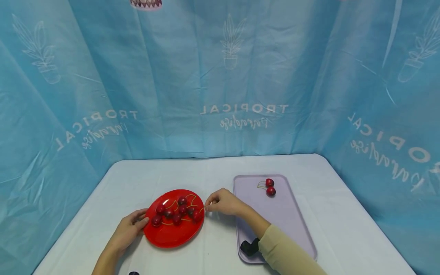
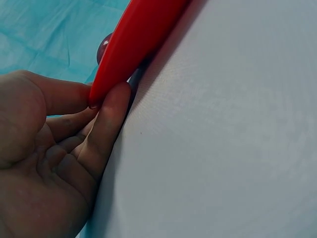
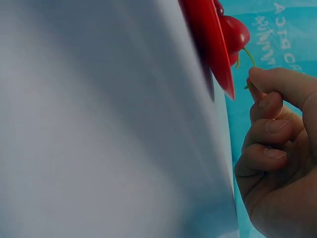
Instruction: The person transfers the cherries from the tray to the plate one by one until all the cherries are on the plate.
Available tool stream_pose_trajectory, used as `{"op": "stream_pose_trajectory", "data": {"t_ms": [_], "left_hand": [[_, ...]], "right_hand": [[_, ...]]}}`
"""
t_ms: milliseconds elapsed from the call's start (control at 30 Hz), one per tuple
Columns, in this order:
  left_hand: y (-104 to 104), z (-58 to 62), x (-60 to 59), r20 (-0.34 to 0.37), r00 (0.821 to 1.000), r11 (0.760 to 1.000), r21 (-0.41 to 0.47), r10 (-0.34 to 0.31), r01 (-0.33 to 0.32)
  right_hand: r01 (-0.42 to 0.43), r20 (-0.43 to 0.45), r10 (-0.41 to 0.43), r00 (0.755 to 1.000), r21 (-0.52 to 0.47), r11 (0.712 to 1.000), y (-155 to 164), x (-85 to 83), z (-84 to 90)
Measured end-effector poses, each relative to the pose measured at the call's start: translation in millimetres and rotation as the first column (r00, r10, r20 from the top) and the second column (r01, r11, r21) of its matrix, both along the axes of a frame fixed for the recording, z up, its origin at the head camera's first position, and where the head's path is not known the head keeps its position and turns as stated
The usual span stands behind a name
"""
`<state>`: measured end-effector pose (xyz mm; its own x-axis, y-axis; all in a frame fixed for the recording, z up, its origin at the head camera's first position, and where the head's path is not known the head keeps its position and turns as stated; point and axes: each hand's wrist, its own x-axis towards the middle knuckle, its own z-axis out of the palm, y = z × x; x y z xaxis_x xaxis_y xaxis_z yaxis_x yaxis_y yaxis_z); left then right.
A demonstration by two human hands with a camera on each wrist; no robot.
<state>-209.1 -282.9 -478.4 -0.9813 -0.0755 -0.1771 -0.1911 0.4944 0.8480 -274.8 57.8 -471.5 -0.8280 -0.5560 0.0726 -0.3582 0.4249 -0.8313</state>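
Note:
My left hand pinches the left rim of a red plate, thumb on top and fingers beneath in the left wrist view. Several dark red cherries with green stems lie on the plate. At its right edge, my right hand pinches the thin stem of a cherry between thumb and forefinger. That cherry is over the plate's right side, close against the others. The other fingers of the right hand are curled in toward the palm.
A pale purple tray lies on the white table to the right, partly under the right forearm. Two cherries with joined stems sit near its far end. A black object shows beside the right sleeve. Blue curtains surround the table.

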Motion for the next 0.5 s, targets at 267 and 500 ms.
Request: {"op": "stream_pose_trajectory", "data": {"t_ms": [267,500], "left_hand": [[0.1,1.1,0.1,0.014,1.0,1.0,-0.001,-0.003,0.003],[0.0,0.6,-0.1,-0.001,1.0,1.0,0.003,-0.012,0.012]], "right_hand": [[0.026,-0.028,-0.025,0.999,0.033,0.999,8.5,0.8,2.5],[0.101,-0.095,-0.094,0.991,0.077,0.992,30.7,-6.7,0.4]]}}
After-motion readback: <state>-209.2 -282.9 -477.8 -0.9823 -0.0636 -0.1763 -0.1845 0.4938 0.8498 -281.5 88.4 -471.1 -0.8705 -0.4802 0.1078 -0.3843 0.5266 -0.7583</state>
